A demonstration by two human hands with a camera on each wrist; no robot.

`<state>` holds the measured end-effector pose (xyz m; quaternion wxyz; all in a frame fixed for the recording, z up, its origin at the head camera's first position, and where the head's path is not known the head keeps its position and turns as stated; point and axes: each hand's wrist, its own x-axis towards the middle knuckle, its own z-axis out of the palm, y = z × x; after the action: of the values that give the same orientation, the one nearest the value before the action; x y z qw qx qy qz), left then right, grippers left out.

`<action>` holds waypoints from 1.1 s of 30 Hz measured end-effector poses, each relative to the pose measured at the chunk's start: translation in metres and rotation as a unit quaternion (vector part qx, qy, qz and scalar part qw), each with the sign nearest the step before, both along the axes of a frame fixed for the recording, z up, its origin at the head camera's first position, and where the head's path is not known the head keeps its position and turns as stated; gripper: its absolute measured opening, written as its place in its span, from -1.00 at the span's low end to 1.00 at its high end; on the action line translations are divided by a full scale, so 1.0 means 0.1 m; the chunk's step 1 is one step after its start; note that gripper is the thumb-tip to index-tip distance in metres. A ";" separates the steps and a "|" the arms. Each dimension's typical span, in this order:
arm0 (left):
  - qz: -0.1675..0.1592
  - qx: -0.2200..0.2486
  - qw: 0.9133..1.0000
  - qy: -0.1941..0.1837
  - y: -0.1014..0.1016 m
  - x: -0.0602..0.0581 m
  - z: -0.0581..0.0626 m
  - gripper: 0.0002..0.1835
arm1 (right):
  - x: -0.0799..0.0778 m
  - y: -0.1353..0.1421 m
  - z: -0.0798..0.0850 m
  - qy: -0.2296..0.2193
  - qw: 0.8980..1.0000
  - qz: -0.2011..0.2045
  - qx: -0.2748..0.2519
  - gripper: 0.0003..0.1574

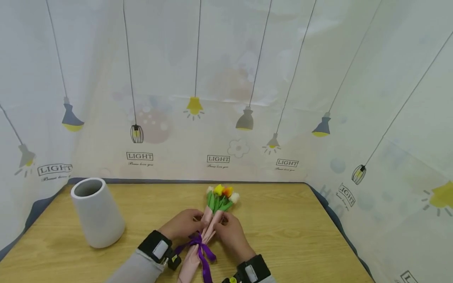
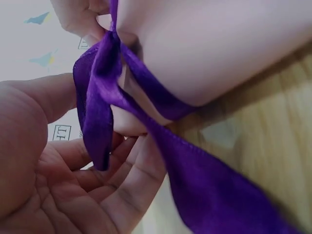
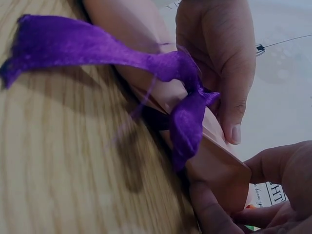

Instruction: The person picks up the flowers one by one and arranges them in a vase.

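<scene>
A small bouquet of tulips (image 1: pixel 223 200), with white, yellow and orange heads, lies on the table in pink wrapping paper (image 1: pixel 190 262). Around its middle runs a purple ribbon (image 1: pixel 199 243), tied in a bow with trailing ends. My left hand (image 1: pixel 184 224) holds the left side of the wrap just above the bow, its thumb and fingers around the paper in the left wrist view. On the opposite side my right hand (image 1: pixel 231 234) pinches the paper edge below the flower heads; the right wrist view shows its thumb and fingers (image 3: pixel 275 163) at that edge.
A white vase (image 1: pixel 100 214) stands upright to the left on the wooden table (image 1: pixel 290 232). Behind and along both sides hangs a pale cloth (image 1: pixel 170 59) printed with lamps. Each wrist wears a black strap (image 1: pixel 154 245) with a camera.
</scene>
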<state>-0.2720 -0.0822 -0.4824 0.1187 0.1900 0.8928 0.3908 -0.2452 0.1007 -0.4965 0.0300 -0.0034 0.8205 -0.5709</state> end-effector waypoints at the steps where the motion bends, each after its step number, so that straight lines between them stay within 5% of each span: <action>1: 0.000 -0.001 1.000 0.004 0.01 0.00 -0.01 -0.61 | 0.00 0.01 0.00 -0.002 1.000 0.000 0.000 -0.54; 18: 0.035 0.065 0.997 -0.021 0.19 0.19 -0.01 -0.69 | 0.03 0.17 0.01 0.029 0.999 0.036 0.009 -0.51; 25: 0.078 0.077 0.993 -0.042 0.22 0.29 -0.01 -0.61 | 0.05 0.20 0.02 0.032 0.998 0.048 0.031 -0.54; 33: 0.082 0.095 0.991 -0.040 0.26 0.35 -0.04 -0.51 | 0.06 0.29 0.01 0.039 0.996 0.079 0.027 -0.52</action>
<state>-0.2369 -0.0566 -0.4863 0.1032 0.1112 0.8589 0.4891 -0.2396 0.1300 -0.4956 0.0431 -0.0893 0.8332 -0.5439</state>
